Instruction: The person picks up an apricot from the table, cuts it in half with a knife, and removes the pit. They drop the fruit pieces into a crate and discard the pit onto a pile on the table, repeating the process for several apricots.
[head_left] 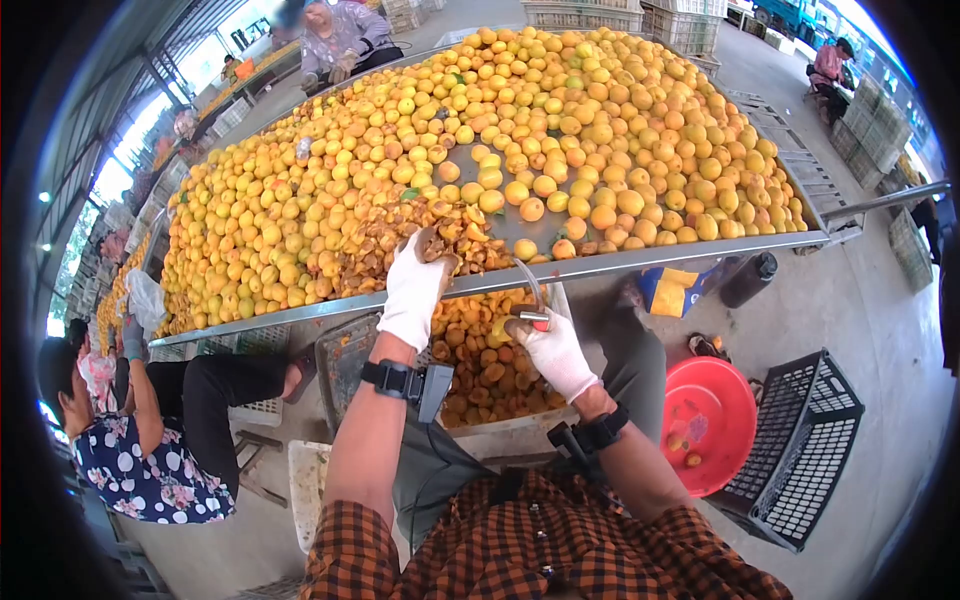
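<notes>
From the head view, I see my left hand (413, 292) reaching over the near edge of the metal table (640, 262), fingers closed on something brown among the heap of pits (400, 235). My right hand (553, 352) pinches a curved blade (530, 285) just above the tray of halved apricots (490, 365) below that edge. I judge the work well short of done: the tray is fairly full, yet whole apricots (560, 130) still cover most of the table. What the left fingers hold is too small to make out; the tray's near side is hidden by my arms.
</notes>
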